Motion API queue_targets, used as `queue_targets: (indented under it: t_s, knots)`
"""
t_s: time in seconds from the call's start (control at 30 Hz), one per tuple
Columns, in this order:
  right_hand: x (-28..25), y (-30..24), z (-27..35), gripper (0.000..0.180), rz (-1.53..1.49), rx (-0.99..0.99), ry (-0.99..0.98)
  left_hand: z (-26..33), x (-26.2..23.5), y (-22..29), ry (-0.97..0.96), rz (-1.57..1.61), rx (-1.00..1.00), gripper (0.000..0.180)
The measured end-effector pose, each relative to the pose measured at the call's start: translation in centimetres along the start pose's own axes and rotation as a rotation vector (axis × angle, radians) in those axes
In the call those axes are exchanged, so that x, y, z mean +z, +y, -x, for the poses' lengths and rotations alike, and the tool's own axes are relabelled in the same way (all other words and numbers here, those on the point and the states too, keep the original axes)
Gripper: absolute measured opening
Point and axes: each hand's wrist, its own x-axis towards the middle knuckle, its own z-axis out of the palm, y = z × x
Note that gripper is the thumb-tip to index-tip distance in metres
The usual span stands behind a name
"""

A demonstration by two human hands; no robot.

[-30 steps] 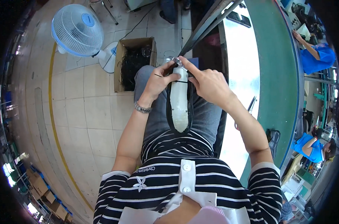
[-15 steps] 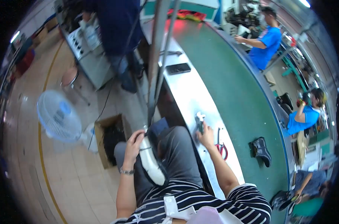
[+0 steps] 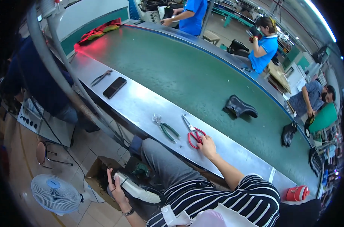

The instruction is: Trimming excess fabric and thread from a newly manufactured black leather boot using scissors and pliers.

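Observation:
In my left hand (image 3: 118, 189) is a dark shoe (image 3: 149, 190), its pale sole turned up, lying over my lap. The fingers close around one end of it, and its upper is mostly hidden beneath. Over on the metal ledge, my right hand (image 3: 208, 146) has its fingers closed at the red handles of a pair of scissors (image 3: 193, 133), whose blades point away from me. Just left of them lie green-handled pliers (image 3: 166, 128), jaws pointing away, untouched by either hand.
Farther along the ledge are a phone (image 3: 115, 87) and another hand tool (image 3: 101, 77). A black boot (image 3: 239, 107) lies on the green conveyor belt (image 3: 172, 72). A red jug (image 3: 297, 193) stands at right. A fan (image 3: 55, 193) and cardboard box (image 3: 95, 173) occupy the floor; co-workers are around.
My right hand has let go of the green-handled pliers, now lying on the ledge, and moved to the red scissors. The view has swung right. The shoe stays in my left hand.

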Motion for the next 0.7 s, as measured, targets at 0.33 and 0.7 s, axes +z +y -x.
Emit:
queue_targets:
  t_s: [0.33, 0.7]
  knots:
    - [-5.5, -10.6, 0.1, 0.042, -1.133, 0.416, -0.909, 4.9, 2.0, 1.6, 0.251, -0.644, 0.317, 0.028]
    - [-9.9, -22.0, 8.0, 0.077, -0.946, 0.278, -1.778, 4.7, 3.1, 0.6, 0.491, -0.728, 0.448, 0.026]
